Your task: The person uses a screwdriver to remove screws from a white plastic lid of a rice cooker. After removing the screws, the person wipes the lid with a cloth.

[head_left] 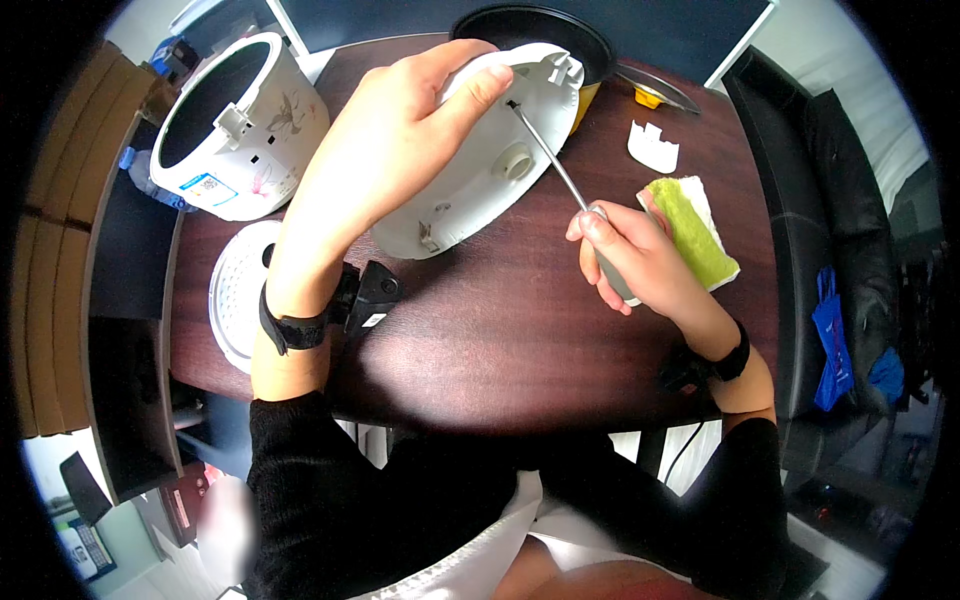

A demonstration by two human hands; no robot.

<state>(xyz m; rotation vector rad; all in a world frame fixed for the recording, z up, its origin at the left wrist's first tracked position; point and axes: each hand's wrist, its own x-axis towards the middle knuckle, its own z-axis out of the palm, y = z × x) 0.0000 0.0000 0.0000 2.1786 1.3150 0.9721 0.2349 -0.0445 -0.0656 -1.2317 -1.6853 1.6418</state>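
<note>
A white plastic lid shell, apparently from a rice cooker, is tilted up above the table with its hollow inner side toward me. My left hand grips its upper edge, thumb pressed on the inside near the rim. In my right hand is a screwdriver, its greyish handle wrapped by my fingers. The metal shaft slants up and left, and its tip meets a small dark hole inside the shell, just beside my left thumb. A round post and small clips stand out from the shell's inner face.
A white rice cooker body with a flower print stands at the left. Before it lies a white perforated disc. Behind the shell sits a dark round pot. At right are a small white plastic piece and a green-and-white cloth.
</note>
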